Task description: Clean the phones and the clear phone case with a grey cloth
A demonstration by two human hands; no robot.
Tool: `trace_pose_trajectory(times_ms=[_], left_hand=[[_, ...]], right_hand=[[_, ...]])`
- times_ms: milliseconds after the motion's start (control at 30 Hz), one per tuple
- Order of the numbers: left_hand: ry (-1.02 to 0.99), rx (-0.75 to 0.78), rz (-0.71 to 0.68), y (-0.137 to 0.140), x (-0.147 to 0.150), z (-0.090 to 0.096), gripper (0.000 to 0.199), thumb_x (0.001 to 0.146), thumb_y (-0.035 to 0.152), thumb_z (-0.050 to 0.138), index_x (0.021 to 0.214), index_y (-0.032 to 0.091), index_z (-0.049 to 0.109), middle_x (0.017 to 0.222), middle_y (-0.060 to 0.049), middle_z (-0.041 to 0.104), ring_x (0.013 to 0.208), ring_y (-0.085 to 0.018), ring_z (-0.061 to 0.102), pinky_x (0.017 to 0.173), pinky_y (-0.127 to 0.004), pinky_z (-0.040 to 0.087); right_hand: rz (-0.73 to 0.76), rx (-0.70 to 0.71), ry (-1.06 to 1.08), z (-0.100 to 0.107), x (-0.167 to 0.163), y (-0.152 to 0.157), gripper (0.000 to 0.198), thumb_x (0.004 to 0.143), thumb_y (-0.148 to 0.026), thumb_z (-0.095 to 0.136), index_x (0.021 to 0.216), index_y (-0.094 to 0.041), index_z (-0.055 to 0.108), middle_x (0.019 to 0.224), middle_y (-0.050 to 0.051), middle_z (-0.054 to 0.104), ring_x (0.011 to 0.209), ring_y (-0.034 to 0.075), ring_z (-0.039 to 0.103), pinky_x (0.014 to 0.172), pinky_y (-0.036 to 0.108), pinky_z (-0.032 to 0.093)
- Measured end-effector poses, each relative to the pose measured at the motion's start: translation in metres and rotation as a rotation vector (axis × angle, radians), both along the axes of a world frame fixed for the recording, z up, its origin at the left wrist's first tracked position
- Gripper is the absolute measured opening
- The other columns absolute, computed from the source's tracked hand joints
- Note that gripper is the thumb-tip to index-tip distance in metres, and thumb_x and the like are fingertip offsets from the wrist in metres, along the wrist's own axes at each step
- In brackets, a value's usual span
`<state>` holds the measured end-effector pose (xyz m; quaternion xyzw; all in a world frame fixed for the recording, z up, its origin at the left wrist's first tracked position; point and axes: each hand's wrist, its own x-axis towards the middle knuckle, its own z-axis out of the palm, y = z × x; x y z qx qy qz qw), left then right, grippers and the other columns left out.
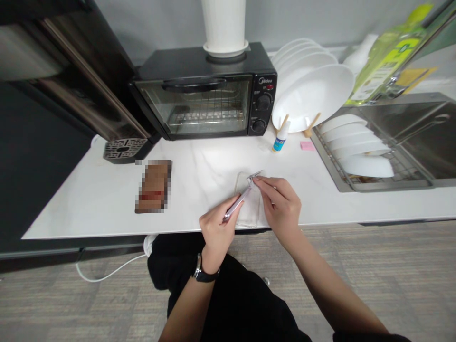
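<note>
My left hand (218, 224) grips a slim, pale lilac phone (235, 207), seen nearly edge-on and tilted over the counter. At the phone's far end, my right hand (283, 203) pinches a small, thin whitish piece (255, 175) against it; its kind is too small to make out, perhaps cloth or film. Beneath both hands a clear phone case (248, 219) lies flat near the counter's front edge, partly covered by the hands and phone. A small white and blue bottle (279, 142) stands beyond my right hand.
Behind is a black toaster oven (199, 107) with a white pot (225, 23) on top. White plates (315, 92) stand racked beside it. At right, a sink (420, 137) holds bowls. A blurred brown item (154, 186) lies left, a pink pad (307, 146) right.
</note>
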<state>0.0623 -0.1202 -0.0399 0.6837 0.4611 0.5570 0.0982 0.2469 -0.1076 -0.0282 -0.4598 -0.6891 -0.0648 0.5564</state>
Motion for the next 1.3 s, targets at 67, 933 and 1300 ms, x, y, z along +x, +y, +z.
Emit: trace_pose_trajectory(times_ms=[67,933,1300], left_hand=[[-0.004,-0.011,0.000,0.000,0.000,0.000,0.015,0.100,0.028,0.087,0.113,0.023,0.094,0.100,-0.007,0.093,0.078,-0.028,0.090,0.078,-0.032,0.077],[-0.020,0.043,-0.036,0.003,0.000,0.002,0.017,0.100,0.023,0.087,0.116,0.025,0.092,0.098,-0.006,0.092,0.075,-0.028,0.089,0.070,-0.037,0.076],[-0.013,0.051,-0.040,0.002,0.001,0.003,0.026,0.098,0.020,0.088,0.121,0.031,0.093,0.099,-0.004,0.092,0.071,-0.027,0.088,0.071,-0.036,0.077]], right_hand=[[0.032,0.008,-0.004,0.001,-0.008,-0.007,0.053,0.109,-0.005,0.064,0.152,-0.034,0.077,0.120,0.008,0.088,0.107,0.026,0.084,0.092,0.043,0.075],[0.204,0.036,-0.099,0.002,0.013,0.002,0.058,0.110,-0.006,0.066,0.160,-0.034,0.071,0.123,0.008,0.088,0.110,0.026,0.082,0.093,0.044,0.074],[-0.009,-0.033,-0.038,0.002,0.026,0.016,0.039,0.111,-0.011,0.068,0.139,-0.032,0.085,0.117,0.008,0.087,0.107,0.025,0.084,0.091,0.041,0.073]])
